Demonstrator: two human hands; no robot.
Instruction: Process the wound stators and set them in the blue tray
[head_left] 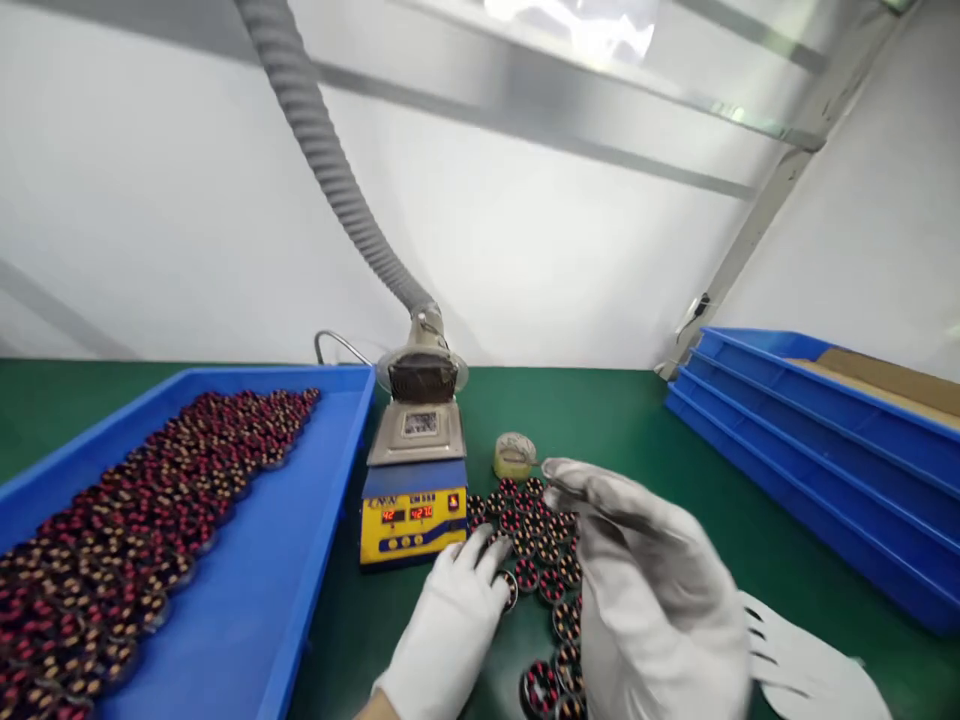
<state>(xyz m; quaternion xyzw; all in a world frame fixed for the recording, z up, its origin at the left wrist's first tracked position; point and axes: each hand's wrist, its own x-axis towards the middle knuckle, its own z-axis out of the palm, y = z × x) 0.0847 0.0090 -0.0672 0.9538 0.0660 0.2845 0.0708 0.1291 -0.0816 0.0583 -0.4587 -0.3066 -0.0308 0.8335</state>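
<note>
My left hand [454, 625], in a white glove, lies over the left edge of a group of small round wound stators [526, 545] with black, red and copper-coloured segments. Its fingers are spread and touch the stators; one silver-rimmed stator [511, 591] shows beside the thumb. My right hand [652, 590], also gloved, is raised over the right side of the group, slightly blurred. Thumb and fingers are drawn together, and what they hold, if anything, cannot be made out. Just beyond the fingertips stands a small round yellowish tin [514, 456] with something thin across it.
Left, a blue tray [300, 510] holds many stators. A yellow-and-blue heating unit [414, 515] with red digits stands mid-table under a grey extraction hose [315, 130]. Stacked blue trays [810, 450] are at right. A white slotted flat piece [814, 665] lies front right on the green table [600, 415].
</note>
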